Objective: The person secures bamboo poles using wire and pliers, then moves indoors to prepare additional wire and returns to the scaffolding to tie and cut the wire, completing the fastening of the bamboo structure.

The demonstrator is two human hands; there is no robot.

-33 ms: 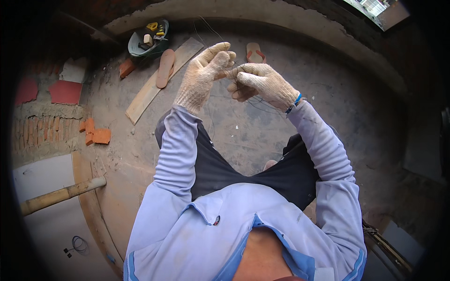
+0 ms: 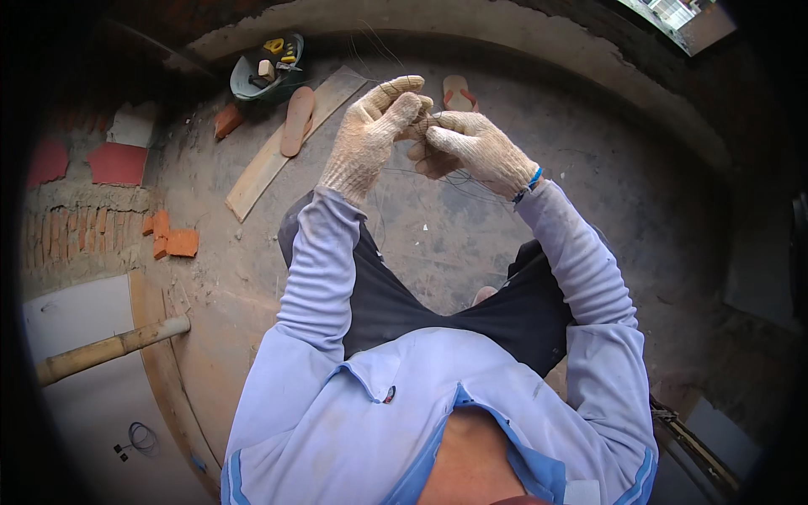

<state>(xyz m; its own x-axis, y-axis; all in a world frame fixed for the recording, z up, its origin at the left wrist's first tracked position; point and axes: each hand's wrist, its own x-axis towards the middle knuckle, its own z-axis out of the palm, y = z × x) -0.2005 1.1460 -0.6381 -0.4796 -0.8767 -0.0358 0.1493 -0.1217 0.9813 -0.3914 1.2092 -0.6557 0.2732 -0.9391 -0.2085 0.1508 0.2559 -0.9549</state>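
Both my hands wear off-white knit gloves and are raised close together in front of my knees. My left hand (image 2: 370,130) pinches a thin dark wire (image 2: 462,179), thumb against fingers. Fine strands of it rise above that hand, and others loop below and to the right. My right hand (image 2: 481,151), with a blue band at its wrist, has curled fingers and a thumb closed on the same wire, its fingertips almost meeting those of the left. Where the wire runs between the fingers is partly hidden.
A dark green bucket (image 2: 244,80) of tools stands at the far left. Near it lie a wooden plank (image 2: 261,177), a pink flip-flop (image 2: 298,122) and bricks (image 2: 182,243). Another flip-flop (image 2: 457,93) lies beyond my hands. A bamboo pole (image 2: 114,349) juts in at the left.
My left hand has shifted slightly right, closer to the right hand. The wire strands above it have swung a little. My right hand has hardly moved.
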